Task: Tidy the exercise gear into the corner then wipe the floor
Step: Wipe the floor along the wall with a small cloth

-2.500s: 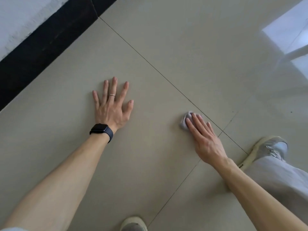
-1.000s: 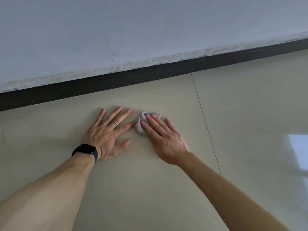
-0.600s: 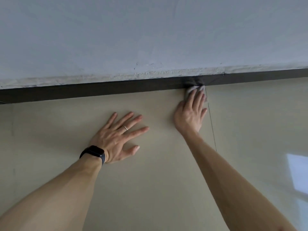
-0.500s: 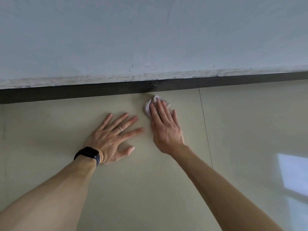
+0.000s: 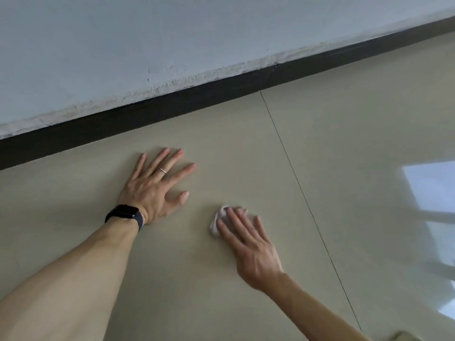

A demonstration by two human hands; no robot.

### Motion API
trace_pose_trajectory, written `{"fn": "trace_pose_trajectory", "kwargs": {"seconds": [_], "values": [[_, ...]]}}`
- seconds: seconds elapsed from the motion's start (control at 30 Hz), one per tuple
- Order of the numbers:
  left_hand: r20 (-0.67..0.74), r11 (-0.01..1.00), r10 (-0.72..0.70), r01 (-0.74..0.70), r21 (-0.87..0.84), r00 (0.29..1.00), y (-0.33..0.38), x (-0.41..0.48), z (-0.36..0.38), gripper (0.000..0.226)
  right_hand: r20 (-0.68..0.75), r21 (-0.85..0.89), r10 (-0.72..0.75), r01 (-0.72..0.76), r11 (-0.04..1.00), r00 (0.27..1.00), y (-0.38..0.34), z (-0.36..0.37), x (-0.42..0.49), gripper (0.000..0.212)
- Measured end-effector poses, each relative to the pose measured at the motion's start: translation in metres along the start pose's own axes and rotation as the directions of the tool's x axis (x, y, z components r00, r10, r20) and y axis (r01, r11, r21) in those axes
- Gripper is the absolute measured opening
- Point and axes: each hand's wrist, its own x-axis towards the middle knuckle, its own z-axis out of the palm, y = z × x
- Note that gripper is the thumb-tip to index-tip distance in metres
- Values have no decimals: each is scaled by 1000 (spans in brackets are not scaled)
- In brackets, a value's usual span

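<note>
At the far left the dark skirting board runs along the foot of the pale wall, with the beige tiled floor below it. The left hand lies flat on the floor, fingers spread and straight, grasping nothing. It looks like a prop for the person's weight. There is a black watch on the wrist and a thin ring on one finger.

Just to its right, apart from it, a small crumpled white cloth sits on the tile. It is mostly covered by the right hand, whose straight fingers press down on it rather than curl round it. Further right a thin tile joint crosses the floor, and beyond it a bright window reflection shines.

No exercise gear is in view, so its place cannot be told. The step in hand appears to be the wiping. The cloth is small, so even pressure through flat fingers should stop it slipping out. Overlapping strokes, carried right up to the skirting board and across the joint where dirt likely gathers, would leave no gaps, and the glare could help show streaks
</note>
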Motion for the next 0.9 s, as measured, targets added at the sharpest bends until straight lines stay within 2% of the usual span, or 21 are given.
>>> {"fn": "trace_pose_trajectory", "kwargs": {"seconds": [0.07, 0.1, 0.13, 0.17, 0.2, 0.23, 0.3, 0.33, 0.37, 0.4, 0.47, 0.57, 0.67, 0.73, 0.77, 0.8, 0.83, 0.9], "values": [[6, 1000, 3, -3, -11, 1000, 1, -3, 0, 67, 97, -70, -184, 191, 979, 978, -2, 7, -33, 82], [4, 1000, -2, 2, -19, 1000, 0, -6, 1, 67, 122, -84, -184, 195, 977, 975, 11, 3, -37, 83], [-3, 1000, 0, 0, -22, 1000, 0, -6, 1, 66, 99, -105, -104, 115, 988, 990, 27, -4, -39, 84], [-5, 1000, -2, 2, -22, 1000, -1, -7, 1, 66, 54, -106, 43, -37, 994, 998, 44, -12, -40, 86], [-3, 1000, -5, 5, -22, 1000, -2, -6, 0, 66, 19, -77, 241, -239, 968, 970, 65, -20, -41, 88], [-3, 1000, -6, 6, -19, 1000, -2, -5, 0, 66, 11, -16, 453, -453, 891, 891, 85, -29, -44, 90], [-16, 1000, -4, 4, -3, 1000, 0, -4, 0, 68, 34, 142, 752, -748, 649, 659, 106, -37, -54, 87], [-29, 1000, -3, 4, 18, 1000, 4, -4, 0, 68, 33, 205, 817, -804, 558, 576, 104, -35, -62, 85], [-43, 999, -15, 16, 40, 999, 11, -5, 0, 68, 22, 246, 840, -817, 521, 543, 93, -27, -72, 85], [-56, 998, -37, 39, 51, 998, 20, -7, 1, 68, 0, 269, 833, -802, 533, 553, 75, -14, -84, 86], [-47, 998, -43, 45, 40, 998, 49, -15, 5, 68, -40, 264, 760, -727, 634, 648, 24, 13, -112, 90], [16, 991, 137, -137, -4, 990, 113, -36, 21, 67, -27, 174, 592, -579, 797, 806, -37, 45, -154, 88], [33, 985, 171, -170, -32, 985, 151, -42, 37, 68, -34, 114, 460, -454, 884, 887, -26, 43, -161, 81], [43, 990, 141, -140, -14, 989, 155, -39, 42, 67, -45, 53, 452, -450, 892, 891, 5, 33, -158, 81], [35, 992, 130, -130, -3, 991, 149, -38, 42, 68, -47, 60, 517, -514, 856, 855, 22, 26, -154, 83], [32, 989, 144, -145, 4, 989, 147, -39, 42, 68, -37, 95, 633, -628, 772, 773, 37, 22, -158, 86], [34, 986, 164, -164, 4, 986, 148, -39, 43, 68, -22, 153, 758, -747, 647, 652, 50, 17, -161, 87], [37, 984, 179, -179, -9, 983, 150, -41, 44, 68, -22, 266, 902, -867, 421, 431, 57, 14, -161, 86]]}}
